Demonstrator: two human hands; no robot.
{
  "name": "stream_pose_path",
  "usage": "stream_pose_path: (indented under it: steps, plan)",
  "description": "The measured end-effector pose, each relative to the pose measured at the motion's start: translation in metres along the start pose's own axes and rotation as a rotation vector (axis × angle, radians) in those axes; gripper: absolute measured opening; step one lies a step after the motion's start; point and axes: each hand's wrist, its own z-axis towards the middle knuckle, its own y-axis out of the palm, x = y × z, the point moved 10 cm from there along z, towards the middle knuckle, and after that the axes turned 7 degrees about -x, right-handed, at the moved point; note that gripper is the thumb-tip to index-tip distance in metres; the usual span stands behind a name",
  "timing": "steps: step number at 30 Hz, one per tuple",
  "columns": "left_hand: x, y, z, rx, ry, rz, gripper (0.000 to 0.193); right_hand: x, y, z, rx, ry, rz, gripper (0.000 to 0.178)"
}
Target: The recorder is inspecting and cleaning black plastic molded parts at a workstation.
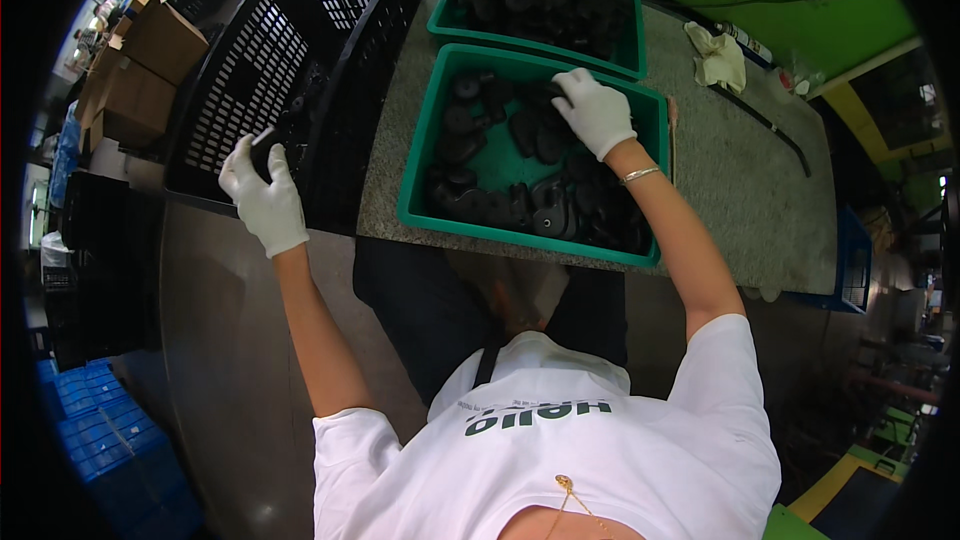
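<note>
My left hand (266, 202), in a white glove, is over the near side of a black slatted crate (240, 60). Its thumb and fingers curve around a small black part (263, 143) with a bright edge. In the green bin (415, 175) on the table, my right hand (597, 115), gloved too, bends its fingers over a black plastic part (542, 95) near the far rim. The glove hides some of that part. Rounded black plastic parts (550, 215) lie heaped along the bin's near side, with more at its left. Green floor shows between them.
A second green bin (640, 30) behind holds a pile of black parts. On the grey table (760, 195) lie a pale glove (716, 58), a dark rod (775, 130) and a bottle (745, 40). Cardboard boxes (140, 80) stand far left; blue crates (115, 430) are stacked low left.
</note>
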Motion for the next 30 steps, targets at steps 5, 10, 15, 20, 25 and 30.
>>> stream_pose_path:
  steps: [5, 10, 15, 20, 25, 30]
  plan:
    - [-0.029, 0.043, 0.001, -0.411, -0.098, 0.165, 0.034, -0.038, 0.032, 0.011, -0.237, -0.269, -0.26, 0.027]
    - [0.02, 0.017, -0.012, -0.03, 0.176, 0.25, 0.026, -0.032, 0.015, 0.015, -0.004, -0.325, -0.011, 0.015]
    - [0.077, 0.052, -0.083, -0.436, -0.093, -0.989, 0.02, -0.004, -0.007, -0.013, -0.122, 0.275, 0.823, 0.018]
    - [0.133, 0.103, -0.16, -0.811, -0.457, -1.466, 0.034, -0.039, -0.025, -0.068, -0.011, 0.469, 1.275, 0.02]
    - [0.165, 0.108, -0.183, -0.832, -0.485, -1.558, 0.043, -0.07, -0.063, -0.104, 0.173, 0.306, 0.889, 0.02]
    - [0.17, 0.105, -0.187, -0.826, -0.37, -1.366, 0.029, -0.068, -0.063, -0.126, 0.237, 0.355, 0.989, 0.021]
